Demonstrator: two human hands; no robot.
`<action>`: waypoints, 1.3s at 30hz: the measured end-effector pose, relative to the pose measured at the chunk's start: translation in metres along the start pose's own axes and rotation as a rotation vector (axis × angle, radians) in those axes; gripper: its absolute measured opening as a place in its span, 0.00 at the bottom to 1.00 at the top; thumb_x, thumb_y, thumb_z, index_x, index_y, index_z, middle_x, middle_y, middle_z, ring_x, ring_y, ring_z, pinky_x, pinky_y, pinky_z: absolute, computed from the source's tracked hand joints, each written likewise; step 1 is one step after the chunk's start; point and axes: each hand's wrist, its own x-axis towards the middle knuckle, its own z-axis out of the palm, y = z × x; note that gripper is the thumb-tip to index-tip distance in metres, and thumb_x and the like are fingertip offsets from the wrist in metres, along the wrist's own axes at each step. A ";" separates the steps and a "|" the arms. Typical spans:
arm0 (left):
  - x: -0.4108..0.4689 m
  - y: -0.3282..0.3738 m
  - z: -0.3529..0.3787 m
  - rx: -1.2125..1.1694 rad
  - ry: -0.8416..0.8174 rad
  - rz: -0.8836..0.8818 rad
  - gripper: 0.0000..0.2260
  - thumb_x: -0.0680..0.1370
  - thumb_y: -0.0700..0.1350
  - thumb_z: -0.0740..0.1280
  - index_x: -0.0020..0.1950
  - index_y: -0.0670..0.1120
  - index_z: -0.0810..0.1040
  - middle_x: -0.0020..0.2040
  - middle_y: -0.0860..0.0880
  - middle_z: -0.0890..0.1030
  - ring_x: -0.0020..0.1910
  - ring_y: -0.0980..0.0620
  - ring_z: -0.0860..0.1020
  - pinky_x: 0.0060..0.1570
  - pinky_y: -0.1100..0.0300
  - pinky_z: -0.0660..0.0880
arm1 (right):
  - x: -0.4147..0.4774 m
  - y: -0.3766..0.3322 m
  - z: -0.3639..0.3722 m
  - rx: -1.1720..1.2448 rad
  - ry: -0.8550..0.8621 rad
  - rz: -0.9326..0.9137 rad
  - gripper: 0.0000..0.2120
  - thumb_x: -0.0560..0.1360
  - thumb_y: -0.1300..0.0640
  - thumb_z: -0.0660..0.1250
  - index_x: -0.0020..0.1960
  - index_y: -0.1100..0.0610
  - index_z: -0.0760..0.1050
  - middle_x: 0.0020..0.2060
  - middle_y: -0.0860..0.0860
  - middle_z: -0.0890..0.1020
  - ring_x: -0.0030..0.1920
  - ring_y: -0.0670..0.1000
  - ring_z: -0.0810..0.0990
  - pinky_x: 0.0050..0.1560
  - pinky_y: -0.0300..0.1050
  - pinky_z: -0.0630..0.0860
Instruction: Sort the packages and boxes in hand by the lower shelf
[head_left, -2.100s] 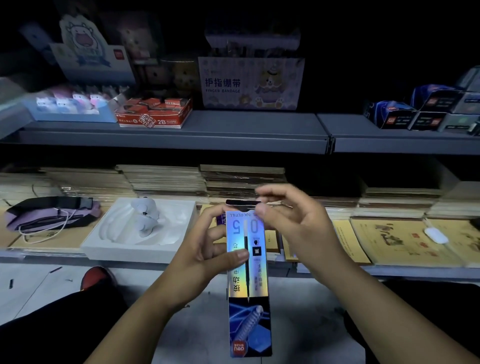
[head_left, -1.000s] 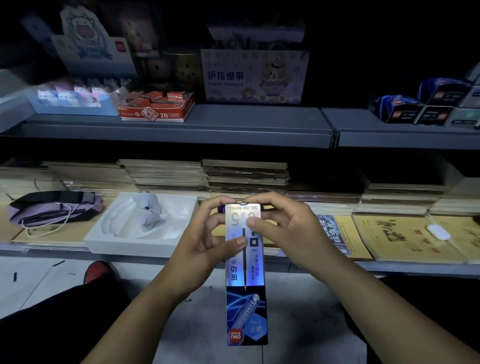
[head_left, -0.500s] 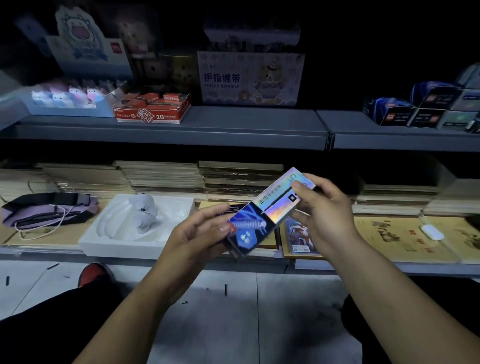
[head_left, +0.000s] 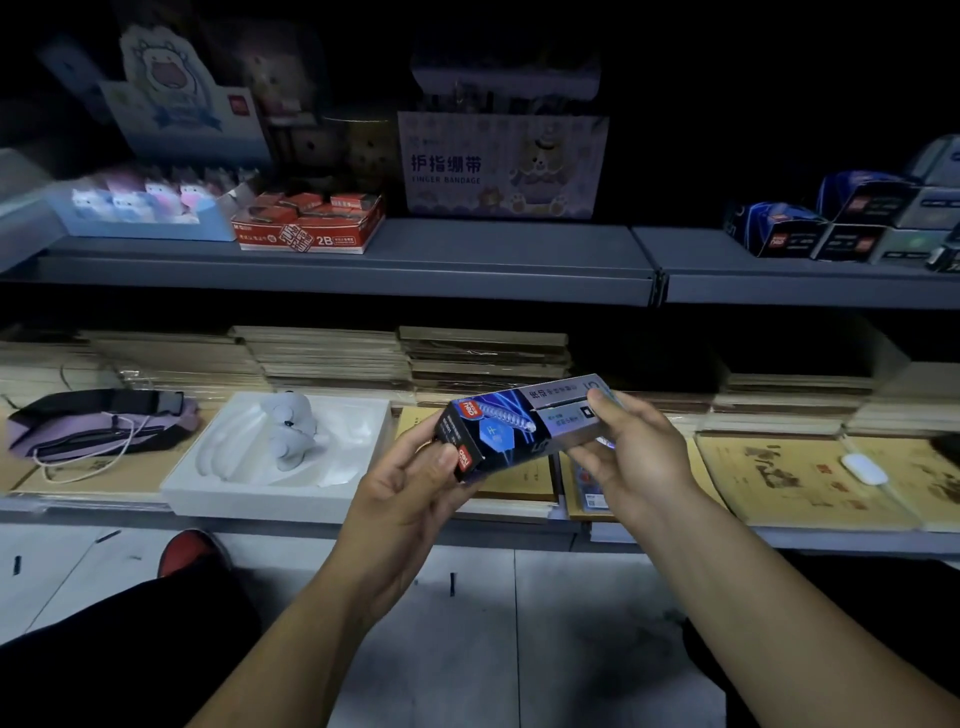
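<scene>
Head view shows your left hand (head_left: 410, 493) gripping the dark end of the refill box (head_left: 524, 423), thumb on its end face, while your right hand (head_left: 631, 457) pinches the silvery end. You hold the box nearly level, tilted up rightward, above the lower shelf (head_left: 831, 540), just right of the white tray (head_left: 270, 493).
</scene>
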 end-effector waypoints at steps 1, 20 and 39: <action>0.000 0.000 0.002 -0.007 -0.006 0.001 0.20 0.78 0.40 0.66 0.71 0.44 0.74 0.64 0.43 0.82 0.65 0.45 0.80 0.58 0.59 0.79 | -0.001 0.001 0.001 0.009 0.016 0.003 0.15 0.78 0.63 0.72 0.64 0.58 0.75 0.51 0.61 0.86 0.49 0.59 0.88 0.45 0.54 0.86; 0.001 -0.002 -0.001 -0.107 0.034 -0.025 0.24 0.80 0.40 0.63 0.77 0.48 0.67 0.67 0.44 0.81 0.65 0.42 0.80 0.58 0.59 0.79 | -0.003 0.013 0.009 -0.037 0.106 -0.091 0.18 0.77 0.60 0.74 0.64 0.57 0.75 0.52 0.59 0.83 0.49 0.56 0.87 0.45 0.53 0.86; 0.004 0.004 -0.005 -0.220 0.210 -0.025 0.16 0.85 0.48 0.57 0.70 0.43 0.72 0.64 0.40 0.81 0.62 0.39 0.82 0.47 0.54 0.83 | -0.001 0.021 0.011 -0.091 0.052 -0.111 0.06 0.79 0.63 0.71 0.56 0.61 0.81 0.48 0.57 0.85 0.44 0.53 0.88 0.45 0.48 0.86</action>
